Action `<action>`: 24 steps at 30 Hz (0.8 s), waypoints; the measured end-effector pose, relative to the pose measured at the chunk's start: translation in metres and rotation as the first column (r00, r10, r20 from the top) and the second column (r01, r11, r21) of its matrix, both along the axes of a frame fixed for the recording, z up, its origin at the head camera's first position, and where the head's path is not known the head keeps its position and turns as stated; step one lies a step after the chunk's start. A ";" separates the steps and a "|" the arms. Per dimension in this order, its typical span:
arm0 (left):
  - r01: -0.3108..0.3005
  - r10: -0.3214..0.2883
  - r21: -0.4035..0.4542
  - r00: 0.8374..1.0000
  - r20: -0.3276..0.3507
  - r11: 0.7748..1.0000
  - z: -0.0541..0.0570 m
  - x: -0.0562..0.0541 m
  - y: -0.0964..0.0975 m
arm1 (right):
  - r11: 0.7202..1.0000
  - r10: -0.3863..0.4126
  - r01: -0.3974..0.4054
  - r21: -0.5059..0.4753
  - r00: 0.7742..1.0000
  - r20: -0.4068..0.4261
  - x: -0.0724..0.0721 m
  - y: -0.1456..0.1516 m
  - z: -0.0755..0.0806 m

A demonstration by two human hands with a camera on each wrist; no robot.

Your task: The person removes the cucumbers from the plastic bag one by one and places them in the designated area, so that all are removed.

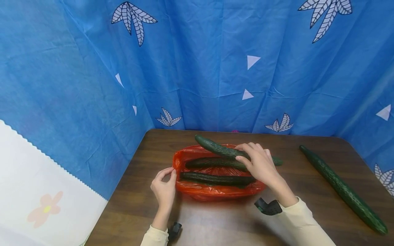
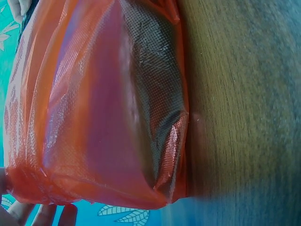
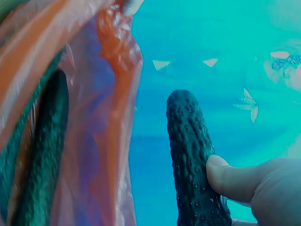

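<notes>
An orange-red plastic bag (image 1: pixel 212 195) lies with its mouth spread wide on the table. Inside it are two dark green cucumbers, a front one (image 1: pixel 215 178) and a back one (image 1: pixel 212 162), lying side by side. My left hand (image 1: pixel 163 188) pinches the bag's left rim between thumb and fingers. Over the bag's back edge, my right hand (image 1: pixel 261 165) grips another cucumber (image 1: pixel 212 146), tilted with its left end higher. The right wrist view shows the thumb (image 3: pixel 235 179) against that cucumber's bumpy skin. The left wrist view is mostly the bag's side (image 2: pixel 103 103), a dark shape showing through.
A long cucumber (image 1: pixel 341 188) lies diagonally at the right of the brown wooden table (image 1: pixel 129 191). Blue curtain (image 1: pixel 197 68) with leaf prints hangs behind the table and along its sides. White cloth (image 1: pixel 40 184) with a flower is at the left.
</notes>
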State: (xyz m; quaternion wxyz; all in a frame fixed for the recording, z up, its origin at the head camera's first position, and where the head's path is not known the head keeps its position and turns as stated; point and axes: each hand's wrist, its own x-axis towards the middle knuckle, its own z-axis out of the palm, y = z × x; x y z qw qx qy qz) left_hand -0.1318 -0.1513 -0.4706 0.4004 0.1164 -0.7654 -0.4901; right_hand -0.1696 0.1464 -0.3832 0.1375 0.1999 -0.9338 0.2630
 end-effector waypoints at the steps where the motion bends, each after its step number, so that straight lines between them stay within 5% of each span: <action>1: 0.000 0.000 0.001 1.000 0.003 1.000 0.000 0.000 0.000 | 1.000 -0.012 0.012 -0.001 1.000 -0.004 0.000 0.004 0.001; 15: 0.011 -0.012 0.030 0.999 0.031 0.999 -0.001 0.001 0.000 | 0.988 -0.154 0.155 0.014 0.988 -0.016 0.004 0.068 0.007; 24: 0.023 -0.025 0.049 0.998 0.058 0.999 -0.001 -0.001 0.000 | 0.962 -0.273 0.272 0.028 0.961 0.045 0.010 0.110 -0.001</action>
